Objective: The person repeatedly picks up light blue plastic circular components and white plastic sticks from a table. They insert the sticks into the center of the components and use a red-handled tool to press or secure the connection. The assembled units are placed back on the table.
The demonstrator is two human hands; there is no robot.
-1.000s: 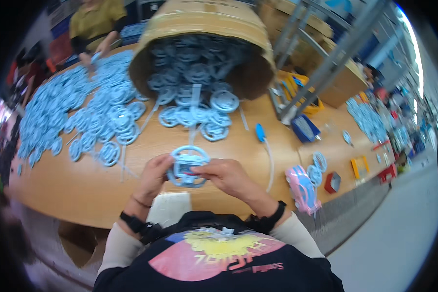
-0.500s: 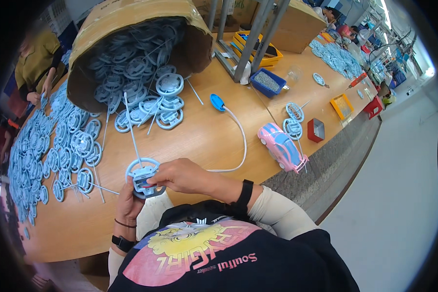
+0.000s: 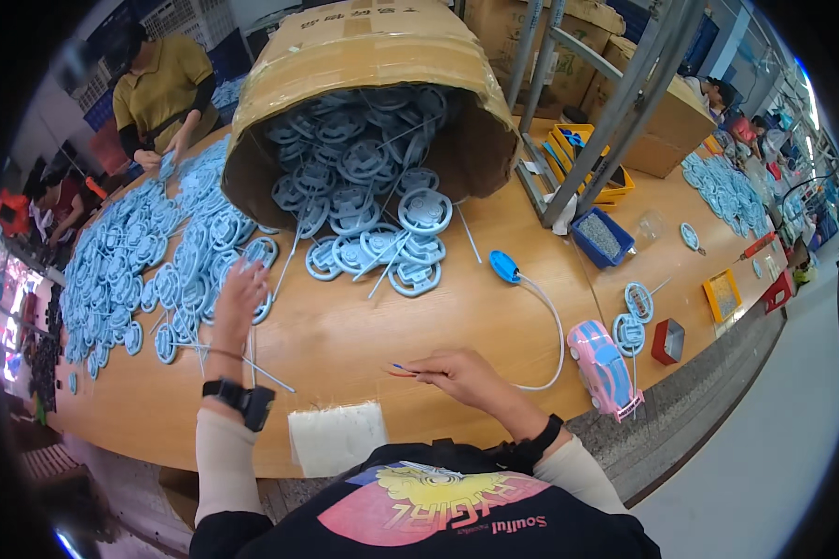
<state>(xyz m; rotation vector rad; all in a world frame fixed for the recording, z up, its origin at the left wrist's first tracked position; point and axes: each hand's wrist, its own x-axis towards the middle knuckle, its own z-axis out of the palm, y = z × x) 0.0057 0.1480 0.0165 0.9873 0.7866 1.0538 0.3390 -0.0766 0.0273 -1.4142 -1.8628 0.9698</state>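
My left hand [image 3: 240, 296], blurred by motion, is at the near edge of a pile of light blue toy steering wheels [image 3: 112, 270]. Its fingers are smeared, so whether it holds one of them cannot be told. Over the middle of the table, my right hand [image 3: 461, 377] is closed in a pinch. From its fingertips sticks a thin red-and-blue piece [image 3: 401, 370], too small to name for sure. A white pad [image 3: 337, 438] lies at the table's near edge, between my forearms.
A cardboard box [image 3: 364, 56] on its side spills more wheels. To the right are a blue oval piece with a white cord [image 3: 505, 266], a pink toy car [image 3: 606, 369], a red box [image 3: 667, 341], a blue bin [image 3: 602, 238] and a metal frame [image 3: 615, 112]. Another person works at far left.
My left hand has moved up to the pile; the wheel is no longer between my two hands. My right hand has drawn away with the thin piece. The view has shifted.
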